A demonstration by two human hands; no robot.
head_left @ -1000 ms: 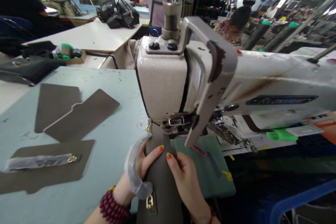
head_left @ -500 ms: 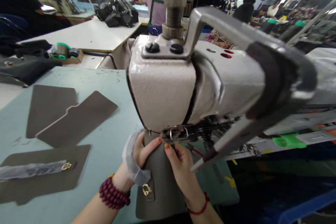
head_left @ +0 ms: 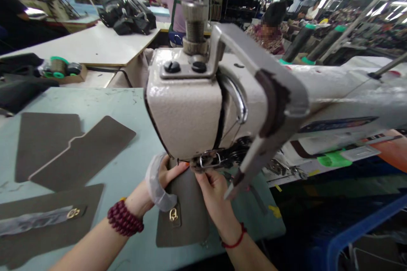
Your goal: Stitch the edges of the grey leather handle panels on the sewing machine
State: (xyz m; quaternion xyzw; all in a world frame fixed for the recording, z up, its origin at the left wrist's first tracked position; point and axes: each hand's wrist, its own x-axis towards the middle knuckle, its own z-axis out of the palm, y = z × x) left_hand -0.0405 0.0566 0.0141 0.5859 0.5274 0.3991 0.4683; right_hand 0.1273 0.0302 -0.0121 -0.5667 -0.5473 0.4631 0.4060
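A cream sewing machine (head_left: 187, 110) fills the middle of the view. Under its head lies a grey leather piece (head_left: 187, 216) with a gold clasp (head_left: 173, 214). My left hand (head_left: 165, 176) grips the piece's left edge, thumb on top, with clear plastic wrap bunched around the palm. My right hand (head_left: 213, 190) pinches the piece's right edge just below the presser foot; its fingertips are partly hidden by the machine head. Both wrists wear bead or cord bracelets.
Several flat grey leather pieces (head_left: 76, 152) lie on the pale blue table (head_left: 127, 106) to the left, one with a gold clasp (head_left: 73, 213) and plastic strip. Thread spools (head_left: 59, 67) sit in a tray behind. Other people work at far tables.
The leather piece has slid further under the machine head, with both hands following it forward. My view has shifted back and slightly left.
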